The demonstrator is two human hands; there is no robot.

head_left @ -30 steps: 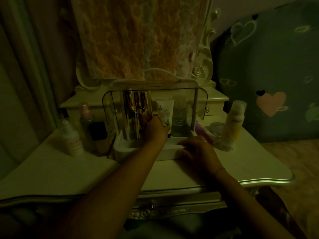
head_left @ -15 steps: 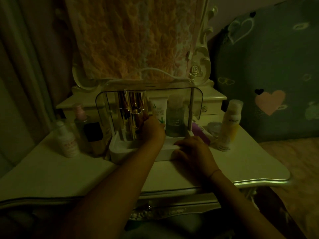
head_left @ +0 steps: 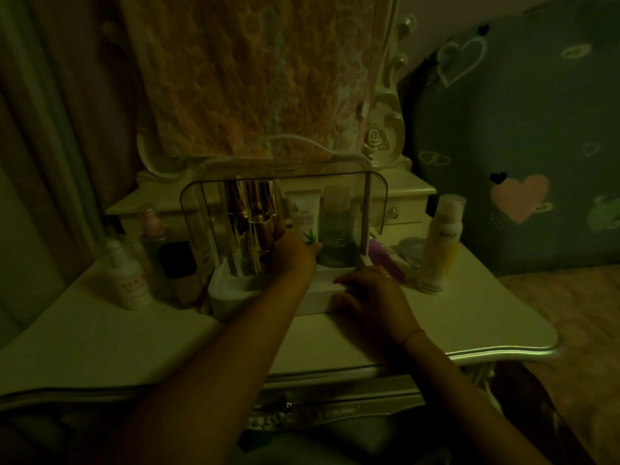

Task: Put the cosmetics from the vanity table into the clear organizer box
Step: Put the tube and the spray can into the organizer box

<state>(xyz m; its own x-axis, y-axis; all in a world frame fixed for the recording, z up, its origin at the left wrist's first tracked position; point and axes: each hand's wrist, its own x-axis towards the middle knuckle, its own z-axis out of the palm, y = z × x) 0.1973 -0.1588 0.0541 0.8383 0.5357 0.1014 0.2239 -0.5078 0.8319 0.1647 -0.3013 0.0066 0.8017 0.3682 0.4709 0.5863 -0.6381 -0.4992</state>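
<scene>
The clear organizer box (head_left: 201, 213) on a white base stands at the middle back of the vanity table (head_left: 134, 337). Inside it are gold bottles (head_left: 258, 229), a white tube with a leaf print (head_left: 303, 213) and a clear bottle (head_left: 335, 229). My left hand (head_left: 295, 255) reaches into the box between the gold bottles and the tube, with its thumb at the tube's lower end and its fingers hidden. My right hand (head_left: 372, 297) lies palm down, fingers curled over the front edge of the white base.
Left of the box stand a white bottle (head_left: 129, 280), a pink-capped bottle (head_left: 152, 226) and a dark-labelled bottle (head_left: 176, 260). To the right are a yellow-white bottle (head_left: 439, 243), a purple item (head_left: 385, 253) and a small clear piece (head_left: 411, 246). A cloth-covered mirror (head_left: 251, 78) rises behind.
Both hands stay where they were. The view has shifted slightly, and nothing in the box has visibly moved.
</scene>
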